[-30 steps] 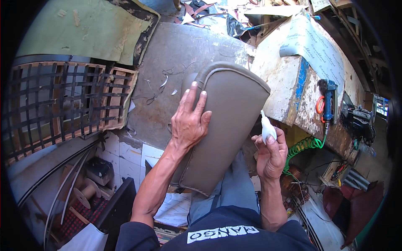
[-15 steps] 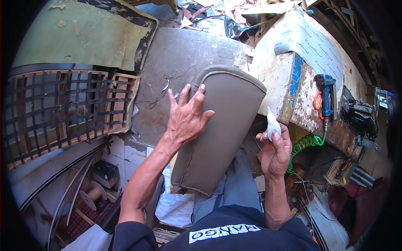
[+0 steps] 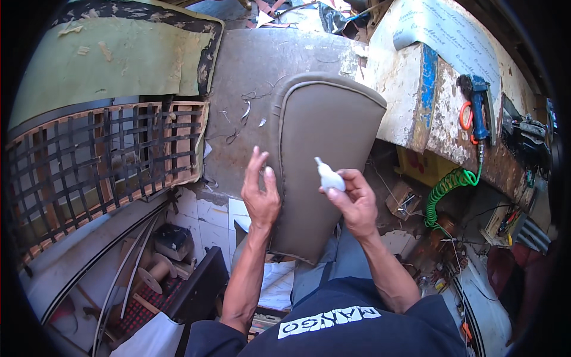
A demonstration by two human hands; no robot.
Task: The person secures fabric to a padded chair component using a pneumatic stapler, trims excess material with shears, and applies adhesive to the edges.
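A brown upholstered cushion panel point(image 3: 333, 131) with a piped edge stands on the grey work surface and reaches back to my legs. My right hand point(image 3: 359, 208) pinches a small white squeeze bottle point(image 3: 331, 178) with a narrow nozzle. The bottle is over the cushion, its nozzle tilted up and to the left. My left hand point(image 3: 262, 199) is raised beside the cushion's left edge. Its fingers are stretched and apart, with nothing in them.
At right, a worn bench point(image 3: 443, 119) carries a blue air stapler point(image 3: 477, 110) with a coiled green hose point(image 3: 443, 190), beside orange-handled scissors point(image 3: 466, 116). A wooden frame with black webbing point(image 3: 101, 160) stands at left, below a green padded panel point(image 3: 131, 59). Thread scraps lie on the grey surface point(image 3: 262, 53).
My right hand has brought the squeeze bottle left from beside the bench to over the cushion. My left hand has come off the cushion's face and moved toward me.
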